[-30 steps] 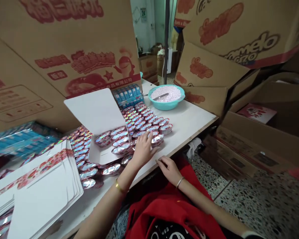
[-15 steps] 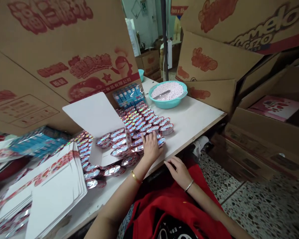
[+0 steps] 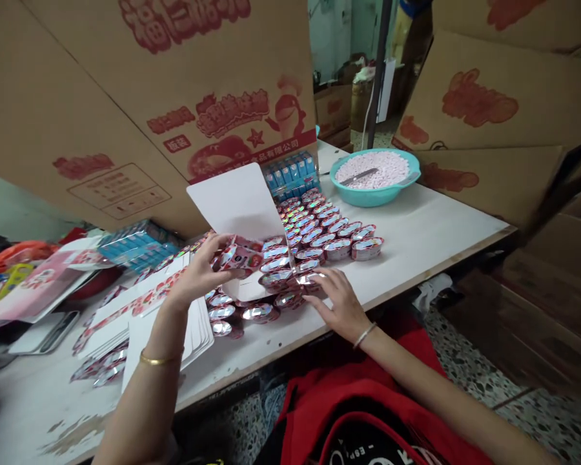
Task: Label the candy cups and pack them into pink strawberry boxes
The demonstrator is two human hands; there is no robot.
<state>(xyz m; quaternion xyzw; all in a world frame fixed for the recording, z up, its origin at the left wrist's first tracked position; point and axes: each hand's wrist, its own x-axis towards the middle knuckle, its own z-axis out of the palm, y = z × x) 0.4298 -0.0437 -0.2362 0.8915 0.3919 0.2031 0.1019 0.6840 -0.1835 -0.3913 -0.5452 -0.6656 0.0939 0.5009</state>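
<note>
We have the left hand (image 3: 193,278) gripping a foil pack (image 3: 248,258) above the open white box (image 3: 237,200), thumb under, fingers over. Pack's long axis runs roughly left-right, printed side facing us, one end in the hand, free end toward the box's right wall. Right hand (image 3: 343,305): fingers bent beside that wall, at the rows of packs (image 3: 337,248) on the surface (image 3: 426,239); we can't tell if it grips one.
</note>
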